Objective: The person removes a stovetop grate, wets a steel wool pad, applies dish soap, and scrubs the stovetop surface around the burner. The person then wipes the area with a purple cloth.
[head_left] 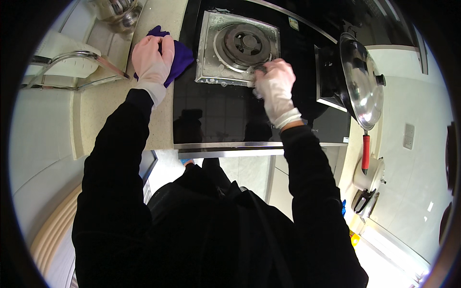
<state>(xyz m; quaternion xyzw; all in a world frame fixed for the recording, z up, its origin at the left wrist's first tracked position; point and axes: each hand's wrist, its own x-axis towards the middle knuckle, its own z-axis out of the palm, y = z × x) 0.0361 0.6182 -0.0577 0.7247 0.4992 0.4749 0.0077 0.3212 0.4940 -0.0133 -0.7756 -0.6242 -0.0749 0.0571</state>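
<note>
My left hand (153, 59), in a pale translucent glove, is closed over a bunched purple cloth (183, 59) on the speckled countertop, beside the cooktop's left edge. In a matching glove, my right hand (276, 81) is at the front right corner of a square steel burner tray (207, 57). Its fingers are curled around a small grey scrubber (260, 68), mostly hidden and slightly blurred. Soapy foam and water spots cover the tray around the round dark burner (247, 41). Some suds cling beneath my right fingers. Black glass (223, 108) surrounds the tray.
A wok with a domed steel lid (362, 82) stands on the right burner, its red handle (366, 153) pointing towards me. Further right is a pale pot (369, 174). At left, a chrome rack (77, 54) and a steel vessel (117, 10) line the counter.
</note>
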